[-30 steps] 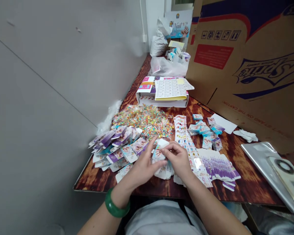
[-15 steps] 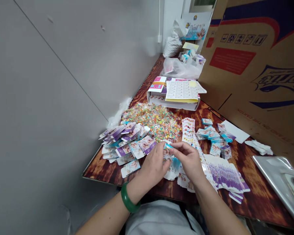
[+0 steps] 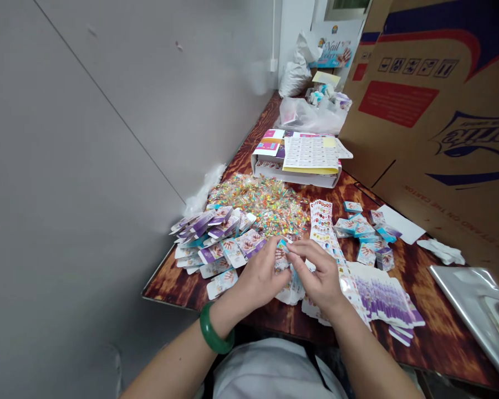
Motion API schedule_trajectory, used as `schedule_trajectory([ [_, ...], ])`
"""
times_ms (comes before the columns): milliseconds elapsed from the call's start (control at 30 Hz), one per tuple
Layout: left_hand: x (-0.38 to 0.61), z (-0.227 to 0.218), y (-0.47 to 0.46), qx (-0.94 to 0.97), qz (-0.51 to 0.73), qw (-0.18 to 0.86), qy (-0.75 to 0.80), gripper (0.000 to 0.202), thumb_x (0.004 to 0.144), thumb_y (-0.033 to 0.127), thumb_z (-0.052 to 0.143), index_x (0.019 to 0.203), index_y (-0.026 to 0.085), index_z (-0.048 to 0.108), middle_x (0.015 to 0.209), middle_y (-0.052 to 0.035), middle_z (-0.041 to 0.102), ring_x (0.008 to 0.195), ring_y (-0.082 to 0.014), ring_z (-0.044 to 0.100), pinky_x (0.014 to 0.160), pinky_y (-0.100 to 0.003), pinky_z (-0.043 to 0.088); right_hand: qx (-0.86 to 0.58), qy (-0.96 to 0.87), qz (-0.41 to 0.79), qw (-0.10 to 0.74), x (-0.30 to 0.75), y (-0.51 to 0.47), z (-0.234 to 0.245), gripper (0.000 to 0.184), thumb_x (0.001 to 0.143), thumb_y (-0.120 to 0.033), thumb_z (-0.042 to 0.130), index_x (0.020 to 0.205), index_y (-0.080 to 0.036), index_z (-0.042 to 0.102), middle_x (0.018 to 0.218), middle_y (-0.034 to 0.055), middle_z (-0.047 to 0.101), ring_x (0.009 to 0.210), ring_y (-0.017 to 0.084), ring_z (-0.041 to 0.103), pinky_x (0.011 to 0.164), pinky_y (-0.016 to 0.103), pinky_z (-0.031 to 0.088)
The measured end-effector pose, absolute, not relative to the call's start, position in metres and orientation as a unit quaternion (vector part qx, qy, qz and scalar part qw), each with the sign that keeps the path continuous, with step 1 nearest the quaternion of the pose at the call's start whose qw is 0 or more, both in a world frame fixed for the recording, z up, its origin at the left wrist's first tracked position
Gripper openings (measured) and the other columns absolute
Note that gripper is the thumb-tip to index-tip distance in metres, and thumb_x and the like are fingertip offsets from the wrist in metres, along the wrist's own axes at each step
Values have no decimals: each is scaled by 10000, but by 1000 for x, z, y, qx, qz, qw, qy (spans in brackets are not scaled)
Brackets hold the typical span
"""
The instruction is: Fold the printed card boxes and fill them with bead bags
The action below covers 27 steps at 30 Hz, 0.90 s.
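Observation:
Between my hands is a small blue-and-white printed carton [image 3: 281,252] with a hand picture on its face. My left hand [image 3: 261,275] closes around its left side, a green bangle on that wrist. The thumb and fingers of my right hand [image 3: 318,272] pinch its upper right edge and partly cover it. Below lie flat blue-and-white cartons [image 3: 291,292], partly hidden by my hands. To the left is a heap of purple and blue cartons [image 3: 222,246]. Clear packets of colourful little pieces [image 3: 261,202] are piled just beyond my hands. Sticker strips [image 3: 322,219] run along the right.
Small closed boxes [image 3: 363,233] lie on the right, near fanned purple cartons [image 3: 385,299] and a silver plastic package [image 3: 461,305]. A display box with printed sheets [image 3: 311,155] stands farther back. A big brown carton [image 3: 424,122] borders the right, a grey wall [image 3: 108,166] the left.
My right fingers have shifted at the small carton's top, where the blue flap stood out before. The carton's hand picture now shows more, facing up. The view has moved slightly.

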<state>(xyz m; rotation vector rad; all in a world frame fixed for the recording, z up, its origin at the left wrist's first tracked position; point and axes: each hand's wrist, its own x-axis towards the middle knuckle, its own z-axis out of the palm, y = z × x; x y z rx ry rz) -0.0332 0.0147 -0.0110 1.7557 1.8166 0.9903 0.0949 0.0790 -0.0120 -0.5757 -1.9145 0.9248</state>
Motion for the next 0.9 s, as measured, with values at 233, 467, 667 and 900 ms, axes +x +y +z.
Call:
schedule_trajectory([
  [233,-62,-6,21,610,238,145,742,477,751,189,475,1203,137,334,1080,-132,533,1015,-274,509,851,-422,414,-375,-811,337,297,111,107,-24,250,836,-342,526,985,-191,659,929,81,660,825,196,610,716,308,465],
  [467,-90,-6,32,576,49,18,816,486,779,337,522,1218,142,444,1129,-155,531,1062,-355,435,856,-495,353,-665,-728,165,34,134,164,-39,477,785,-452,523,1090,-88,567,991,212,649,923,328,609,730,392,439],
  [667,-85,-5,31,576,70,12,814,553,795,438,522,1276,185,420,1179,-141,530,1105,-344,415,868,-478,345,-673,-713,195,-8,124,174,-55,773,571,-471,723,1196,-95,467,1162,214,575,1057,345,547,779,386,443],
  [900,-85,-1,29,590,120,5,798,469,824,440,496,1236,217,484,1151,-116,563,1088,-317,454,875,-463,343,-669,-701,234,82,141,190,-64,762,634,-239,669,1315,-84,364,1010,171,647,890,278,626,710,321,455],
])
